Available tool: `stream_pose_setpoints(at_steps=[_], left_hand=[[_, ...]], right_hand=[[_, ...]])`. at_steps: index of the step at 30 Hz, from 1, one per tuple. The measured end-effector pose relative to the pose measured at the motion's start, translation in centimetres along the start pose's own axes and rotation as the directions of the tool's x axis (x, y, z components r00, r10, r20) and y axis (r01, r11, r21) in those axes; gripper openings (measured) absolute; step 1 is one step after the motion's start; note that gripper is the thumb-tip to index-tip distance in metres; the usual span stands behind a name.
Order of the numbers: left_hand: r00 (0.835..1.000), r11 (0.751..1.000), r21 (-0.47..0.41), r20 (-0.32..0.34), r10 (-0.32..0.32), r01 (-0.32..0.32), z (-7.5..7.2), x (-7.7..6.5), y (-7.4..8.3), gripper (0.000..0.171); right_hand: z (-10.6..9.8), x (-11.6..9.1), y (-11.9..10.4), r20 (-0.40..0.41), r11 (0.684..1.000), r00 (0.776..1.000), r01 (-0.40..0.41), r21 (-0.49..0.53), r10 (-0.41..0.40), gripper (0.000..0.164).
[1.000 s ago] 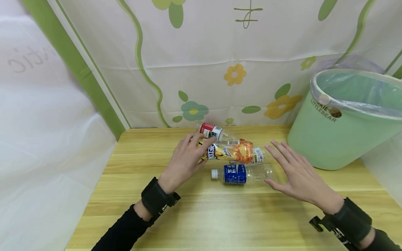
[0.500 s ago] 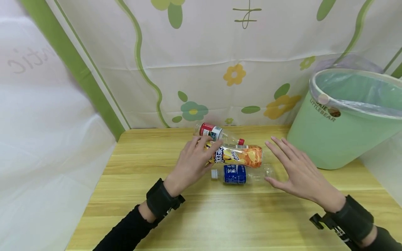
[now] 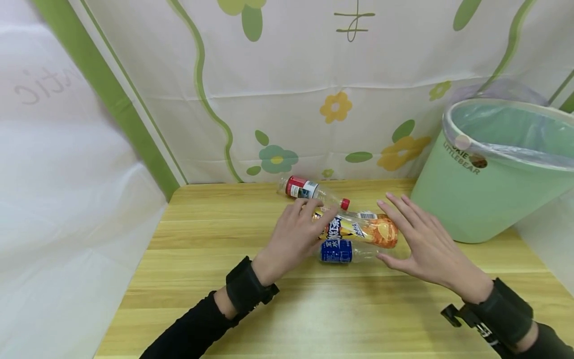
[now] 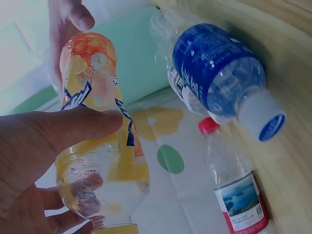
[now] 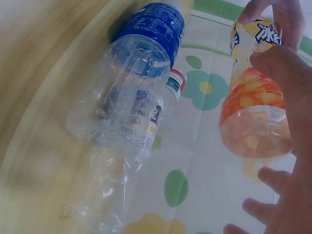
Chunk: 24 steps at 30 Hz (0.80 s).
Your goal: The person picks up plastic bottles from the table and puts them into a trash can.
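My left hand [image 3: 291,237] grips a plastic iced tea bottle [image 3: 360,230] with a yellow and orange label. Its thumb lies across the label in the left wrist view, and the bottle [image 4: 124,168] is raised off the table. My right hand [image 3: 423,244] is spread, fingers extended, beside the bottle's orange bottom end. Beneath the held bottle lies a clear bottle with a blue label [image 3: 336,252]; its white cap [image 4: 261,114] shows in the left wrist view. A red-capped bottle [image 3: 302,187] lies behind. Another clear bottle with a white label [image 5: 153,127] is mostly hidden in the head view.
A light green trash bin [image 3: 466,199] lined with a clear bag stands at the right rear of the wooden table [image 3: 314,319]. A flower-printed curtain [image 3: 296,114] hangs along the back edge, and white cloth [image 3: 80,224] hangs on the left.
My left hand has moved right and slightly nearer with the iced tea bottle, uncovering the red cap behind. The right hand has stayed almost still.
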<state>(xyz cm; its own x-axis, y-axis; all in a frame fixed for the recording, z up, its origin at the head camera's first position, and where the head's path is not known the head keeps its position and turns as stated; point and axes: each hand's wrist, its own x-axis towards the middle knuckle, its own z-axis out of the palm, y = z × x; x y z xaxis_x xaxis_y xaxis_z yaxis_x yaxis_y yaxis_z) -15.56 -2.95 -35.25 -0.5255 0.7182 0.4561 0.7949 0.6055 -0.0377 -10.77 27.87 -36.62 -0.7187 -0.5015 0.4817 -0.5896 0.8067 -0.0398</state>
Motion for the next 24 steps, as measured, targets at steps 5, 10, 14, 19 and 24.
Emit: stream_pose_setpoints(at_steps=[5, 10, 14, 19, 24], left_hand=[[1.000, 0.998, 0.061, 0.007, 0.023, -0.023, 0.4, 0.4, 0.9, 0.083], [1.000, 0.998, 0.063, 0.013, 0.023, -0.024, 0.8, 0.7, 1.7, 0.084], [1.000, 0.999, 0.047, -0.013, 0.017, -0.017, 1.0, 1.1, 2.4, 0.081], [0.999, 0.997, 0.070, -0.033, 0.022, -0.020, 1.1, 1.5, 3.4, 0.077], [1.000, 0.993, 0.117, -0.016, 0.024, -0.022, 1.1, 1.9, 4.4, 0.075]], right_hand=[[-0.1, 0.1, -0.2, -0.008, 1.000, 1.000, 0.014, 0.004, -0.014, 0.099], [-0.3, 0.2, -0.3, -0.013, 1.000, 1.000, 0.020, 0.001, -0.020, 0.099], [-0.4, 0.3, -0.5, -0.016, 1.000, 1.000, 0.024, -0.002, -0.024, 0.098], [-0.4, 0.4, -0.7, -0.020, 1.000, 1.000, 0.024, -0.014, -0.024, 0.097], [-0.6, 0.4, -1.0, -0.025, 0.999, 0.999, 0.026, -0.023, -0.026, 0.097]])
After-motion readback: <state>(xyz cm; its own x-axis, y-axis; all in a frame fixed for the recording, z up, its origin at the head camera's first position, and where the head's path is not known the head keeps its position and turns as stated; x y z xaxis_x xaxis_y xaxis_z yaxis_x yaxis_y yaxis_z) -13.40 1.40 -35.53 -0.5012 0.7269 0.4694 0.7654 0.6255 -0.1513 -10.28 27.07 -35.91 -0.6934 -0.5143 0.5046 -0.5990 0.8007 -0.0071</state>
